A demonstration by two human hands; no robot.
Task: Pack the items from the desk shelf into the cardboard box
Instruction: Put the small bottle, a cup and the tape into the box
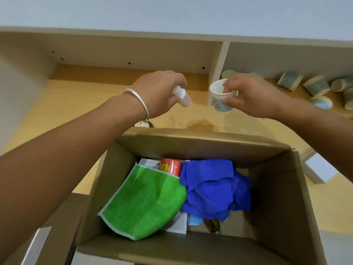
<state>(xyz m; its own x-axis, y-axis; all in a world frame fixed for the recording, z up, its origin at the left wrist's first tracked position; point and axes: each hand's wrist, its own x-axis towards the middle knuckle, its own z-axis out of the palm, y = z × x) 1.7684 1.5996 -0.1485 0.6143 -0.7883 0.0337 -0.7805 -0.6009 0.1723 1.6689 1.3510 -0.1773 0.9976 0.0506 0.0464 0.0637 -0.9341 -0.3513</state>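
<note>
My left hand (162,92) grips a small white-capped bottle (181,95) above the desk, just in front of the left shelf compartment. My right hand (254,96) pinches the rim of a white and blue paper cup (219,98) near the shelf divider. Below both hands stands the open cardboard box (282,188). Inside it lie a green cloth (145,199), a crumpled blue cloth (212,188), a red can (171,166) and some white packets, partly covered by the cloths.
Several more blue paper cups (317,86) lie tipped over in the right shelf compartment. A small white box (321,168) sits on the desk right of the cardboard box. A small round object (142,123) peeks out under my left wrist. The shelf divider (217,69) stands between my hands.
</note>
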